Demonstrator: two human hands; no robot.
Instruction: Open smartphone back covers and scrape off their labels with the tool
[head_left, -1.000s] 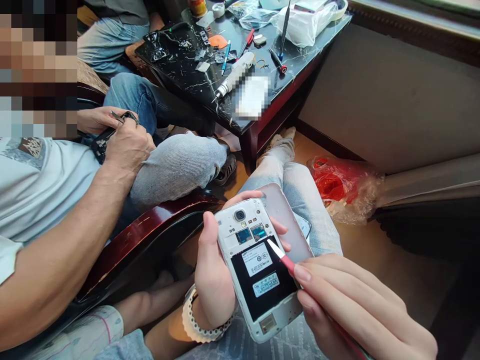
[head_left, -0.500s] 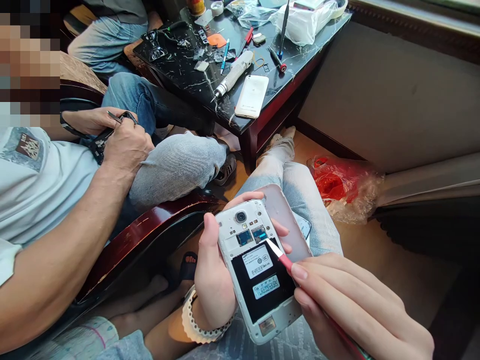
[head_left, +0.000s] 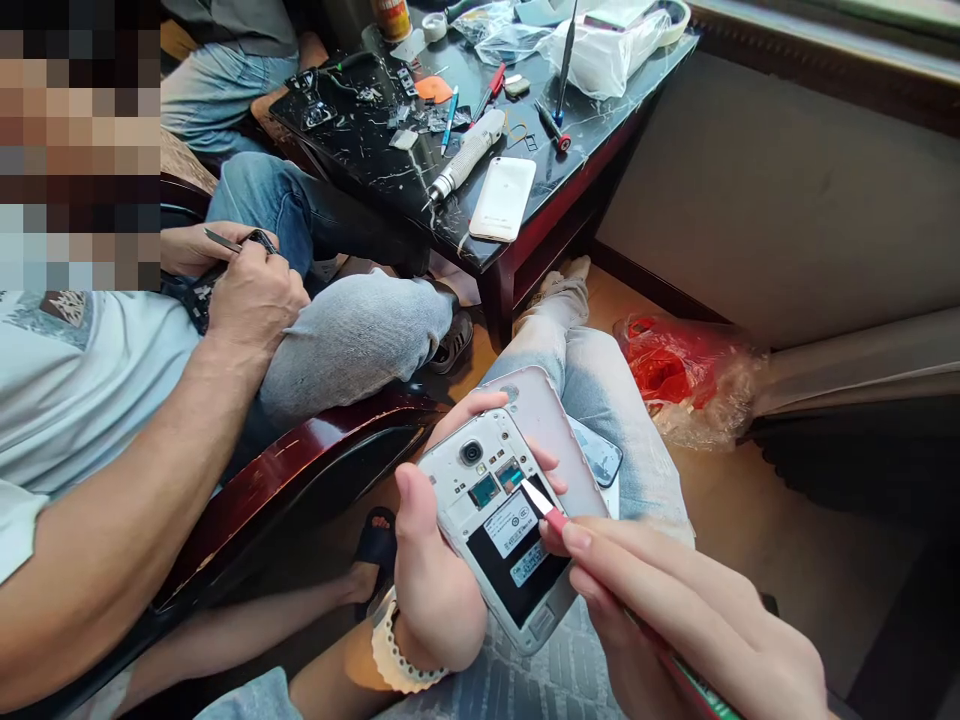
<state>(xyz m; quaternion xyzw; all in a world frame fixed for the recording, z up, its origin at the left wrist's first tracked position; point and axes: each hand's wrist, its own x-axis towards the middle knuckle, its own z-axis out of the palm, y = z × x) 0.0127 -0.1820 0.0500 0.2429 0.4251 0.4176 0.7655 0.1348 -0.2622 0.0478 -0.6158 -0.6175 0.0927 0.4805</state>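
Note:
My left hand grips a white smartphone with its back cover off, the black battery and camera showing. The removed back cover sits tucked behind the phone under my left fingers. My right hand holds a red-handled pry tool; its white tip rests at the battery's upper right edge near the card slots. Both hands are over my lap in light jeans.
A person in a white shirt sits at my left, their hands working on a dark part with tweezers. A black marble table ahead holds a white phone, screwdrivers and parts. A red plastic bag lies on the floor.
The phone has tilted and shifted slightly left and down in my left hand. The tool tip has followed, staying at the battery's upper edge.

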